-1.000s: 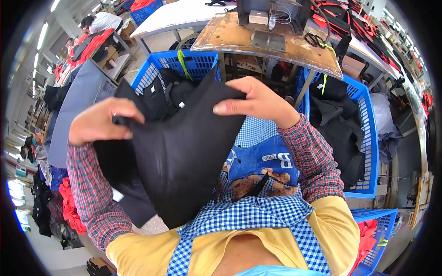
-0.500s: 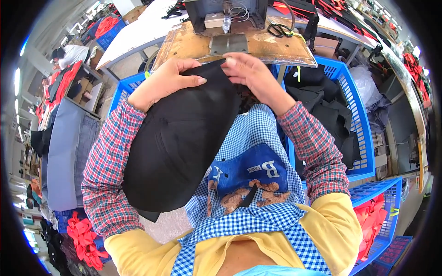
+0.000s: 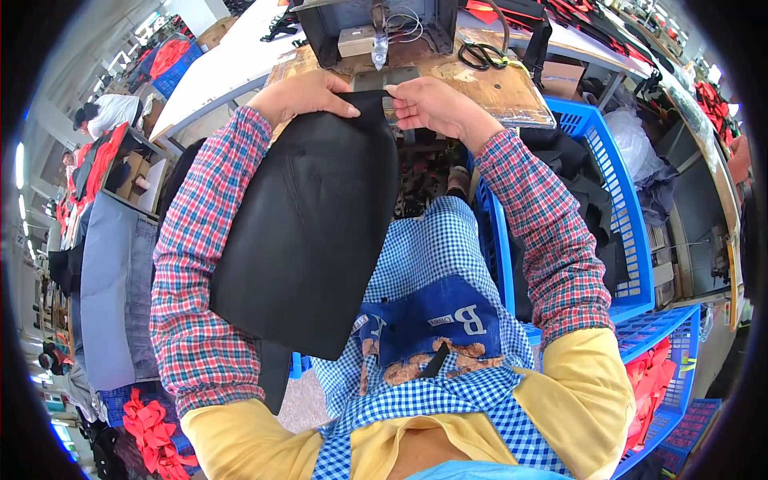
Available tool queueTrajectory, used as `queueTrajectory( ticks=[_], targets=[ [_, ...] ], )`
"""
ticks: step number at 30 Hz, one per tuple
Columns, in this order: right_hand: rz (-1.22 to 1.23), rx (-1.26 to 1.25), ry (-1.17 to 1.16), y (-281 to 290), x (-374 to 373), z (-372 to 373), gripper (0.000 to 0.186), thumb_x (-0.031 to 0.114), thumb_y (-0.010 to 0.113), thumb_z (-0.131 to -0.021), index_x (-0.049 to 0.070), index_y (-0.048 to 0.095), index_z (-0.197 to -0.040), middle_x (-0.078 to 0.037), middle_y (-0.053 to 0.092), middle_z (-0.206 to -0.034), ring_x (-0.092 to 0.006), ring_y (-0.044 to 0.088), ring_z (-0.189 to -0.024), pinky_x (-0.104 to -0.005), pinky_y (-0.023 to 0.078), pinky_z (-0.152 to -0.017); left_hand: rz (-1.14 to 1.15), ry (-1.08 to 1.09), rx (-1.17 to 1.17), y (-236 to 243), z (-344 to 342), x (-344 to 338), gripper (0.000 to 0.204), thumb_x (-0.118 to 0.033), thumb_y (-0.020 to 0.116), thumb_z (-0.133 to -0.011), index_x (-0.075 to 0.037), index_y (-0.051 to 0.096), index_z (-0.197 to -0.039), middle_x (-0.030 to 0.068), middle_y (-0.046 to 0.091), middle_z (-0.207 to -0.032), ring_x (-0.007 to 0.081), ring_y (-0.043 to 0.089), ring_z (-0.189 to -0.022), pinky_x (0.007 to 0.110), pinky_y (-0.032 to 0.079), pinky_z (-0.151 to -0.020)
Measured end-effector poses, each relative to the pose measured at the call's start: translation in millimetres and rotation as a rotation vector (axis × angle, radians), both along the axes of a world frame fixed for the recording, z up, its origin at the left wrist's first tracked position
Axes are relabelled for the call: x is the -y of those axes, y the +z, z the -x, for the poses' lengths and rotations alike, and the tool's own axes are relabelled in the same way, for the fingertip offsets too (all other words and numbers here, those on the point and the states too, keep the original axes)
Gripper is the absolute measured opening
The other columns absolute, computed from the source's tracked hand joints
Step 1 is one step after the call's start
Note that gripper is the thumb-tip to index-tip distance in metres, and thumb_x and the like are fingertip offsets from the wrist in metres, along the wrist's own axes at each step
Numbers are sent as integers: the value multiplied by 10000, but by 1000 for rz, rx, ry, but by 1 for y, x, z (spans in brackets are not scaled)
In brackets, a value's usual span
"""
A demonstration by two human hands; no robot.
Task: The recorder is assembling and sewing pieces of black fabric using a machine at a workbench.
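Your sleeve covers (image 3: 200, 280) are red-and-blue plaid, your apron (image 3: 432, 248) mostly blue-and-white gingham, the fabric panel (image 3: 308, 232) plain black.

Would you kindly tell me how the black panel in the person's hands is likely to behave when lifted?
The black panel is probably flexible but not limp: it bows smoothly, showing only faint creases. It is likely light, since the left hand and right hand grip it only near its far edge.

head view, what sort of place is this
Probably a textile or garment workshop: a machine stands on a worn worktable, a blue crate holds black pieces, and red cloth lies heaped at the left.
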State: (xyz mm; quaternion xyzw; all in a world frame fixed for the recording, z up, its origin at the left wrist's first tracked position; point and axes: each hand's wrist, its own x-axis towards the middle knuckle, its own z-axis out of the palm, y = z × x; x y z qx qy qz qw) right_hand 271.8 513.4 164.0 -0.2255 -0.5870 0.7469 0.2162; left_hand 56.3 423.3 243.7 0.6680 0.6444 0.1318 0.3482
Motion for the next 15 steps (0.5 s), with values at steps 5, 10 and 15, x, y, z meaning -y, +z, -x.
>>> queueTrajectory(
  ticks=[5, 10, 15],
  targets=[
    [219, -106, 92, -15, -25, 16, 183, 219, 540, -975, 63, 593, -896, 38, 551, -768, -107, 539, -723, -274, 488, -682, 104, 22, 55, -2, 15, -37, 456, -219, 775, -787, 26, 661, -1154, 78, 711, -951, 138, 666, -824, 236, 533, -749],
    [344, -159, 135, -21, -36, 26, 195, 214, 483, -987, 74, 577, -890, 42, 535, -740, -98, 500, -682, -244, 435, -619, 128, -3, 47, -6, 24, -56, 449, -265, 785, -781, 16, 682, -1116, 77, 708, -952, 146, 667, -830, 249, 540, -752],
    [382, -194, 64, -19, -41, 32, 197, 203, 458, -990, 76, 560, -880, 46, 519, -726, -99, 473, -655, -229, 403, -581, 53, -35, -70, -4, 27, -62, 406, -312, 772, -796, -8, 709, -1058, 55, 707, -927, 137, 652, -787, 238, 529, -752]
  ],
)
